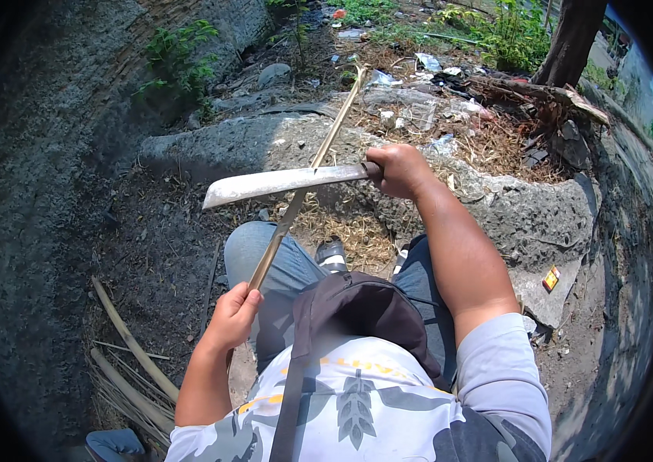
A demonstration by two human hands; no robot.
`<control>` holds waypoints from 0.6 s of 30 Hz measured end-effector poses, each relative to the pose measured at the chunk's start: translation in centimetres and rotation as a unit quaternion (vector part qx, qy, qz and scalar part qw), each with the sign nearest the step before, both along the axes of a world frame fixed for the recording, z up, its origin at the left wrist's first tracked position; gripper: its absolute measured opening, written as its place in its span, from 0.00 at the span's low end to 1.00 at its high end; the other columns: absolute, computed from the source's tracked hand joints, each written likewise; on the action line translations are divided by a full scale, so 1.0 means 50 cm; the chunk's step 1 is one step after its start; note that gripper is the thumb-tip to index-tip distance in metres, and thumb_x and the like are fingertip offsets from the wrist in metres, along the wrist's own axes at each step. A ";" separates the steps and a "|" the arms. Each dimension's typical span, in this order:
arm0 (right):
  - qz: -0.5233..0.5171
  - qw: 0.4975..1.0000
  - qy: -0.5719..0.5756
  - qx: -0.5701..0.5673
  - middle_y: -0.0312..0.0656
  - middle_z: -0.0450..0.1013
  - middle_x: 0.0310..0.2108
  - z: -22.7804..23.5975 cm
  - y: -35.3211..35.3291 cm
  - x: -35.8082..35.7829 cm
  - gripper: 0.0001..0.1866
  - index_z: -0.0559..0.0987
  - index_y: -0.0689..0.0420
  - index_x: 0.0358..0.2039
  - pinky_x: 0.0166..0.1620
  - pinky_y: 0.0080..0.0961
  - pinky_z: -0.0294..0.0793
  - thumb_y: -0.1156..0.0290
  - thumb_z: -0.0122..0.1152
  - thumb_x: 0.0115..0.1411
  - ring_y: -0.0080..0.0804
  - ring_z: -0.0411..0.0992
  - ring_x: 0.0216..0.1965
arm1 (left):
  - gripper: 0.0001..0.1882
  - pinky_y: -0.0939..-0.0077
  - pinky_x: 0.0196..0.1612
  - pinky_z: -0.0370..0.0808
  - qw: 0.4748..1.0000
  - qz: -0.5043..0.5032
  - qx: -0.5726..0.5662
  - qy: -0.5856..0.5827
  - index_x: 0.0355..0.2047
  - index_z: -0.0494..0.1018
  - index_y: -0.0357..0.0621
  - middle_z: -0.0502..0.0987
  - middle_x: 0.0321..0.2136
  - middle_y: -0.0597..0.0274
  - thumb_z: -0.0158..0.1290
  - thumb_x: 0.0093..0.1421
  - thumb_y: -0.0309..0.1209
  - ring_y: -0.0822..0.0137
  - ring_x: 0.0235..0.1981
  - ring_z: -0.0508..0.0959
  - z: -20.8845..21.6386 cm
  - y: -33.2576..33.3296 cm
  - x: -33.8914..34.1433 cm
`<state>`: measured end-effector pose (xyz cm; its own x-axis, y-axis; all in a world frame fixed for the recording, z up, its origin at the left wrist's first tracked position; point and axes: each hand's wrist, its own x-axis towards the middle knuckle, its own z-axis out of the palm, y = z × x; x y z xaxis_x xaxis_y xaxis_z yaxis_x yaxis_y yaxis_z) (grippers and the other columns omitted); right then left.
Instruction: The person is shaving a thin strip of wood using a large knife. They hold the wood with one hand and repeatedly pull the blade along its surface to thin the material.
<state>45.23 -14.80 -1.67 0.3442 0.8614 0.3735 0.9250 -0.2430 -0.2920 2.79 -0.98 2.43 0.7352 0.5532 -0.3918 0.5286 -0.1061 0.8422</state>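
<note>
My left hand (235, 317) is closed around the lower part of a long, narrow strip of split wood or palm stalk (286, 219). The strip slants up and away from me, its far end over the concrete slab. In my right hand (401, 172) is the dark handle of a machete (288, 185), fingers wrapped round it. Its broad, worn blade points left and lies across the strip around mid-length. Whether the edge has cut into the strip I cannot tell. The strip passes above my left knee.
A rough concrete slab (527, 208) lies ahead of my knees. Long stalks (137, 339) are piled at my left. A black bag (369, 308) rests on my lap. A yellow-red packet (550, 278) lies at right. Litter, dry grass and a tree trunk (570, 46) are beyond; a wall (41, 154) stands left.
</note>
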 end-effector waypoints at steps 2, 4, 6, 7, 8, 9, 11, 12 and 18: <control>-0.003 1.000 0.011 -0.009 0.45 0.77 0.27 0.001 0.005 -0.015 0.05 0.77 0.50 0.29 0.38 0.48 0.78 0.67 0.65 0.54 0.53 0.78 0.34 | 0.15 0.77 0.26 0.64 0.999 -0.008 0.040 -0.003 0.35 0.74 0.41 0.67 0.22 0.75 0.49 0.75 0.39 0.80 0.24 0.64 -0.019 0.002 -0.003; 0.001 0.999 0.030 -0.015 0.45 0.78 0.28 0.003 0.012 -0.030 0.06 0.77 0.50 0.30 0.38 0.48 0.78 0.67 0.65 0.54 0.52 0.78 0.35 | 0.15 0.77 0.27 0.64 1.000 0.000 0.025 -0.016 0.35 0.74 0.41 0.67 0.22 0.74 0.49 0.75 0.39 0.80 0.24 0.64 -0.031 0.004 0.002; 0.012 0.999 0.029 -0.018 0.45 0.78 0.28 -0.003 0.014 -0.035 0.06 0.77 0.51 0.30 0.38 0.48 0.78 0.67 0.65 0.54 0.52 0.78 0.34 | 0.15 0.77 0.27 0.64 0.999 0.009 0.009 -0.031 0.35 0.74 0.41 0.67 0.22 0.74 0.48 0.75 0.38 0.80 0.24 0.64 -0.032 0.002 0.018; 0.025 0.999 0.029 -0.019 0.46 0.78 0.27 -0.003 0.018 -0.040 0.06 0.77 0.51 0.30 0.38 0.48 0.78 0.67 0.65 0.54 0.51 0.79 0.34 | 0.15 0.77 0.27 0.64 0.999 0.003 0.027 -0.028 0.36 0.74 0.41 0.67 0.22 0.74 0.49 0.75 0.38 0.80 0.25 0.64 -0.023 0.002 0.034; 0.039 0.999 0.016 0.009 0.45 0.77 0.26 -0.002 0.021 -0.047 0.07 0.77 0.51 0.29 0.37 0.47 0.78 0.66 0.66 0.53 0.51 0.79 0.32 | 0.14 0.77 0.28 0.64 0.999 -0.003 0.046 -0.025 0.36 0.74 0.41 0.67 0.23 0.74 0.49 0.75 0.38 0.80 0.25 0.64 -0.019 0.002 0.042; 0.040 0.999 0.014 0.010 0.45 0.77 0.26 0.001 0.020 -0.050 0.07 0.77 0.51 0.29 0.37 0.47 0.78 0.66 0.66 0.53 0.51 0.79 0.32 | 0.14 0.77 0.28 0.64 0.999 -0.002 0.047 -0.027 0.36 0.74 0.41 0.67 0.23 0.74 0.49 0.75 0.38 0.80 0.25 0.64 -0.030 0.002 0.039; 0.069 0.996 -0.043 0.034 0.43 0.77 0.24 0.024 0.020 -0.048 0.07 0.76 0.52 0.27 0.36 0.46 0.78 0.67 0.66 0.52 0.50 0.78 0.29 | 0.14 0.83 0.21 0.56 0.997 -0.009 0.044 -0.067 0.37 0.73 0.45 0.64 0.19 0.79 0.49 0.75 0.41 0.84 0.19 0.61 -0.050 0.006 0.038; 0.060 0.995 -0.064 0.044 0.42 0.76 0.23 0.025 0.020 -0.035 0.07 0.76 0.51 0.26 0.35 0.45 0.77 0.67 0.66 0.51 0.49 0.78 0.29 | 0.13 0.82 0.21 0.56 0.998 -0.009 0.030 -0.061 0.37 0.74 0.45 0.64 0.19 0.79 0.50 0.75 0.40 0.83 0.18 0.61 -0.052 0.007 0.033; -0.003 0.993 -0.075 0.086 0.44 0.76 0.24 0.037 -0.013 0.014 0.05 0.76 0.52 0.27 0.35 0.46 0.76 0.68 0.65 0.53 0.51 0.77 0.29 | 0.13 0.82 0.21 0.56 0.995 -0.038 0.063 -0.073 0.37 0.74 0.44 0.64 0.19 0.79 0.50 0.75 0.39 0.84 0.18 0.61 -0.009 -0.014 0.037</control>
<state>45.92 -15.47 0.18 0.2795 0.7782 0.5623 0.9597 -0.2079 -0.1893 4.66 -1.69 1.97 0.8206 0.5321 -0.2083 0.3878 -0.2509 0.8869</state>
